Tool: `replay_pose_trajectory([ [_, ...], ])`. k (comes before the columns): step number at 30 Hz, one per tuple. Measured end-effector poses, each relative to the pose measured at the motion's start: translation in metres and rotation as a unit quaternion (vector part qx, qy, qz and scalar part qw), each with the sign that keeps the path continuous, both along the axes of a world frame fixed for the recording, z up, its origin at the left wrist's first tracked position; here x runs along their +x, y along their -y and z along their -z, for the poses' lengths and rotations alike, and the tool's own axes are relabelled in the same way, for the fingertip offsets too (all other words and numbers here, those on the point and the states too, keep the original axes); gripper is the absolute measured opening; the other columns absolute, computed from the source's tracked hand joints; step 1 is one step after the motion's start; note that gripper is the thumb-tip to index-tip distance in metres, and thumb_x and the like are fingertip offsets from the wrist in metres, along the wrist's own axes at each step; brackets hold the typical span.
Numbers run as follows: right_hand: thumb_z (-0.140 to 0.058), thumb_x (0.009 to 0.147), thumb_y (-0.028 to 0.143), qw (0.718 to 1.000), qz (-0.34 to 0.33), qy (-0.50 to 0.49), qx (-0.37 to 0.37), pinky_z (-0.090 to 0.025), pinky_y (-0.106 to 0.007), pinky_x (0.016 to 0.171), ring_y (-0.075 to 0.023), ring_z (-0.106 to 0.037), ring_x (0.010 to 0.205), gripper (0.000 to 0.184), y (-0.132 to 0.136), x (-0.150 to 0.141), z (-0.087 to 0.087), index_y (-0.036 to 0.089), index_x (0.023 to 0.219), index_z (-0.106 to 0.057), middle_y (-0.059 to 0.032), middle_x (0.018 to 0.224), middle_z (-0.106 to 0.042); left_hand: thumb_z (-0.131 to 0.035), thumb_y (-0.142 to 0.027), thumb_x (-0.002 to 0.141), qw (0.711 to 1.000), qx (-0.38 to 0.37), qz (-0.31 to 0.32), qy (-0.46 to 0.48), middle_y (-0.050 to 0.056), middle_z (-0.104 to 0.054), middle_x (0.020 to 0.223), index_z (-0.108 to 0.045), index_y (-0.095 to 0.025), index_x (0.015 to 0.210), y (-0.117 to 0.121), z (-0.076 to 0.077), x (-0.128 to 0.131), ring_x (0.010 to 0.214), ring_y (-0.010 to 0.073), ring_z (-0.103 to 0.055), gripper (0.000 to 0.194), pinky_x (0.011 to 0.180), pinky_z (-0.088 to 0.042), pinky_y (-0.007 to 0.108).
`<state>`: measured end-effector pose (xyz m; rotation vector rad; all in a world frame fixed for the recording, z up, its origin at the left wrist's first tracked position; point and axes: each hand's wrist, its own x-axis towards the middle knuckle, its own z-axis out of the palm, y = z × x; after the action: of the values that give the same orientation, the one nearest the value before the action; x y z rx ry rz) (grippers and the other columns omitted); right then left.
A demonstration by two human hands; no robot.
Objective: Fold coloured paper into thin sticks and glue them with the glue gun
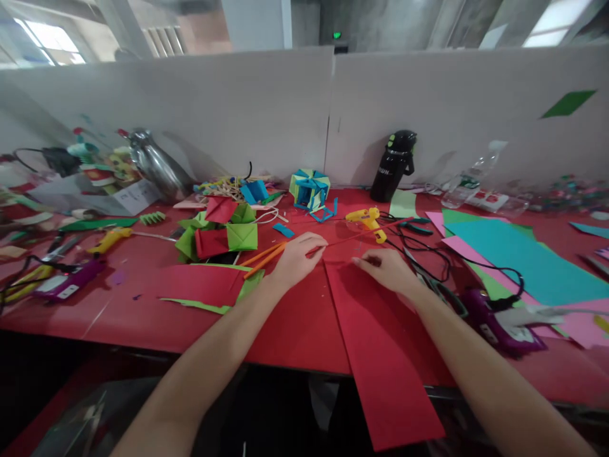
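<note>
My left hand (pixel 301 257) is closed in a pinch on a thin red paper strip (pixel 352 238), which slants up to the right past the yellow glue gun (pixel 367 219). My right hand (pixel 387 270) hovers at or just over the upper end of a long red paper sheet (pixel 380 355); its fingers are loosely curled, thumb apart, with nothing visible in them. Whether it touches the sheet I cannot tell. That sheet hangs over the table's front edge. Beside my left wrist lie orange sticks (pixel 264 259). Folded red and green paper pieces (pixel 219 231) are heaped further left.
A blue and yellow paper ball (pixel 310 189) sits at the back, left of a black bottle (pixel 394 166). On the right are black cables (pixel 438 254), a purple power strip (pixel 499 324) and coloured sheets (pixel 537 254). A steel flask (pixel 159 166) leans against the white partition (pixel 214 108).
</note>
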<state>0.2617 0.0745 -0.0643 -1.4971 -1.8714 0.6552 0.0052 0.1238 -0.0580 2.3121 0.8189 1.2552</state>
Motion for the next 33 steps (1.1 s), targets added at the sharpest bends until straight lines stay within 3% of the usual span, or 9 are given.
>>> replay_pose_trajectory([
  [2, -0.066, 0.079, 0.061, 0.996, -0.003, -0.078, -0.041, -0.028, -0.029, 0.056, -0.0126, -0.041, 0.056, 0.048, -0.001, -0.004, -0.001, 0.019, 0.057, -0.06, 0.0016, 0.056, -0.053, -0.071, -0.019, 0.083, 0.985, -0.104, -0.005, 0.135, 0.007, -0.074, 0.097, -0.076, -0.02, 0.088, 0.009, -0.008, 0.008, 0.095, 0.0192, -0.067, 0.007, 0.095, -0.05, 0.033],
  [4, -0.067, 0.077, 0.064, 0.991, -0.02, -0.113, -0.07, -0.027, -0.028, 0.053, -0.0113, -0.038, 0.052, 0.05, 0.001, -0.009, -0.006, 0.019, 0.056, -0.059, 0.0037, 0.05, -0.048, -0.084, -0.02, 0.07, 0.917, -0.256, -0.006, 0.306, 0.006, -0.075, 0.088, -0.076, -0.018, 0.08, 0.015, -0.014, 0.016, 0.087, 0.0191, -0.068, 0.012, 0.091, -0.051, 0.033],
  [5, -0.067, 0.077, 0.065, 0.988, -0.032, -0.124, -0.084, -0.028, -0.028, 0.051, -0.0111, -0.039, 0.05, 0.05, 0.003, -0.013, -0.009, 0.019, 0.058, -0.06, 0.0043, 0.049, -0.047, -0.087, -0.022, 0.066, 0.896, -0.285, -0.005, 0.339, 0.006, -0.074, 0.085, -0.076, -0.018, 0.08, 0.017, -0.015, 0.021, 0.084, 0.0184, -0.068, 0.018, 0.089, -0.051, 0.033],
  [7, -0.07, 0.075, 0.064, 0.98, -0.054, -0.156, -0.114, -0.031, -0.026, 0.05, -0.0114, -0.044, 0.049, 0.047, 0.01, -0.021, -0.016, 0.017, 0.066, -0.066, 0.0037, 0.05, -0.051, -0.09, -0.026, 0.061, 0.867, -0.314, -0.002, 0.388, 0.004, -0.074, 0.081, -0.074, -0.017, 0.079, 0.02, -0.015, 0.029, 0.078, 0.016, -0.067, 0.026, 0.085, -0.051, 0.031],
  [10, -0.072, 0.074, 0.062, 0.965, -0.057, -0.222, -0.128, -0.039, -0.025, 0.055, -0.0121, -0.055, 0.059, 0.046, 0.021, -0.037, -0.02, 0.017, 0.08, -0.072, -0.0018, 0.069, -0.066, -0.093, -0.03, 0.055, 0.821, -0.363, 0.018, 0.439, 0.002, -0.072, 0.075, -0.07, -0.015, 0.078, 0.025, -0.01, 0.039, 0.069, 0.0133, -0.066, 0.035, 0.078, -0.052, 0.031],
  [15, -0.071, 0.075, 0.064, 0.936, -0.026, -0.331, -0.12, -0.044, -0.026, 0.061, -0.014, -0.062, 0.069, 0.049, 0.034, -0.057, -0.006, 0.018, 0.088, -0.073, -0.008, 0.089, -0.073, -0.094, -0.026, 0.053, 0.764, -0.415, 0.03, 0.493, 0.0, -0.07, 0.072, -0.066, -0.015, 0.079, 0.035, 0.003, 0.044, 0.066, 0.0098, -0.065, 0.04, 0.076, -0.051, 0.027],
  [21, -0.077, 0.067, 0.064, 0.92, -0.001, -0.385, -0.077, -0.045, -0.028, 0.064, -0.0154, -0.062, 0.07, 0.048, 0.038, -0.06, 0.019, 0.018, 0.083, -0.075, -0.006, 0.082, -0.074, -0.093, -0.018, 0.053, 0.751, -0.439, 0.043, 0.491, 0.001, -0.072, 0.074, -0.067, -0.014, 0.079, 0.044, 0.015, 0.041, 0.068, 0.0106, -0.067, 0.038, 0.076, -0.05, 0.027],
  [33, -0.083, 0.062, 0.05, 0.944, -0.003, -0.33, -0.027, -0.044, -0.03, 0.072, -0.0145, -0.056, 0.069, 0.036, 0.044, -0.055, 0.025, 0.017, 0.074, -0.072, -0.0013, 0.073, -0.069, -0.092, -0.019, 0.057, 0.776, -0.454, 0.076, 0.432, 0.005, -0.073, 0.083, -0.071, -0.014, 0.083, 0.05, 0.021, 0.046, 0.08, 0.0136, -0.067, 0.034, 0.082, -0.05, 0.029],
])
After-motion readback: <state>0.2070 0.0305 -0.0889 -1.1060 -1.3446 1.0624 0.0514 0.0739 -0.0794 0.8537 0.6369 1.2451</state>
